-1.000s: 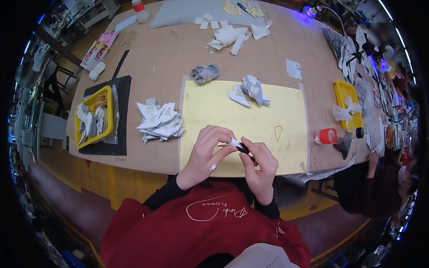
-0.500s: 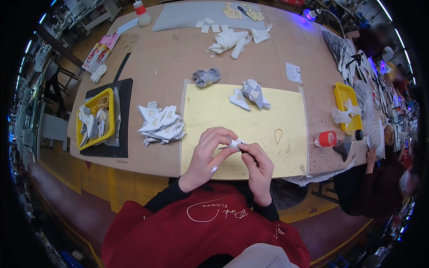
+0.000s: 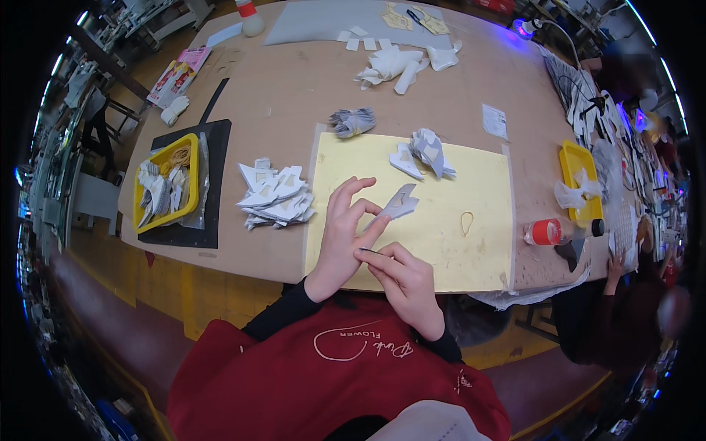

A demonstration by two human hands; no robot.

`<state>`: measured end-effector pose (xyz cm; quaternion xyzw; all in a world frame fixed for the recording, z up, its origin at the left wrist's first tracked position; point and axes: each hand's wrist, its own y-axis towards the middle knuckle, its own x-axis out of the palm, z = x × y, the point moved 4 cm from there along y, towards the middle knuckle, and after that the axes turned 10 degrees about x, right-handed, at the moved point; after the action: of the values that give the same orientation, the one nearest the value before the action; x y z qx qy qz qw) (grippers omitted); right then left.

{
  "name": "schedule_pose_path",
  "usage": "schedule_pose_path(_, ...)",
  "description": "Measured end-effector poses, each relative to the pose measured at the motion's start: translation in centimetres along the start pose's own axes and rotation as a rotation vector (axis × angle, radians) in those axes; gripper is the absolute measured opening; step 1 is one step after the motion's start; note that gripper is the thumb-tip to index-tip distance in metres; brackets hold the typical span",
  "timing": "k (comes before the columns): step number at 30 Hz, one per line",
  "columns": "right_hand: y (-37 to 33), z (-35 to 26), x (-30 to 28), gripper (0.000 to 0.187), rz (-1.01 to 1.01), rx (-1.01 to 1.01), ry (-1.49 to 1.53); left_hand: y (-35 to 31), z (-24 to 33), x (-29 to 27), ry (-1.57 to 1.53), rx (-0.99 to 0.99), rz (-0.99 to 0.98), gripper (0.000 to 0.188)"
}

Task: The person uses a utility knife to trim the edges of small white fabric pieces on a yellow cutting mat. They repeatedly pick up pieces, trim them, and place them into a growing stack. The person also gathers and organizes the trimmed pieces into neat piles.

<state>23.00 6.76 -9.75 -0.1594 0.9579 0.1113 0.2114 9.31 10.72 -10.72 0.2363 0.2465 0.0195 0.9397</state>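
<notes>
Over the yellow sheet [image 3: 471, 261], my left hand [image 3: 337, 239] pinches a grey-and-white cut piece [image 3: 397, 207] between thumb and fingers, its other fingers raised. My right hand [image 3: 406, 283] is closed on a thin dark tool [image 3: 371, 252], whose end meets the base of my left thumb; its exact kind is hard to make out. Beyond my hands lie a bundle of grey-white pieces [image 3: 429, 153] and a grey tied bundle [image 3: 353, 122]. A loose pile of similar pieces [image 3: 273, 195] sits to the left. A rubber band [image 3: 466, 223] lies on the sheet at right.
At left, a yellow tray [image 3: 194, 173] with pieces and rubber bands rests on a black board [image 3: 220, 147]. A bottle with a red label [image 3: 546, 232] lies at right, near another yellow tray [image 3: 568, 158]. White scraps [image 3: 390, 65] lie farther back. A co-worker's hand [image 3: 615, 266] is at the right edge.
The piece has swung out away from me and now shows its flat face. My right hand has drawn back toward me, bringing the tool to my left thumb's base, where a small white bit showed before.
</notes>
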Motion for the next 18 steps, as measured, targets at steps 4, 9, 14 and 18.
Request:
schedule_pose_path(4, -0.1, -0.1, -0.6, 0.034, -0.099, 0.187, -0.056, -0.8, -1.5, -0.8, 0.076, -0.031, 0.046, 0.013)
schedule_pose_path(9, 0.9, 4.0, -2.2, 0.035, 0.199, 0.236, -0.060, -1.1, -2.0, -1.7, 0.077, -0.066, 0.058, 0.014)
schedule_pose_path(14, -0.4, 6.9, -2.7, 0.032, 0.399, -0.004, -0.572, -1.0, -1.8, -0.7, 0.122, 0.001, 0.014, 0.014)
schedule_pose_path(18, -0.4, 4.2, 1.8, 0.032, 0.079, 0.092, 0.217, -2.6, -3.0, -0.3, 0.189, -0.015, -0.044, 0.011)
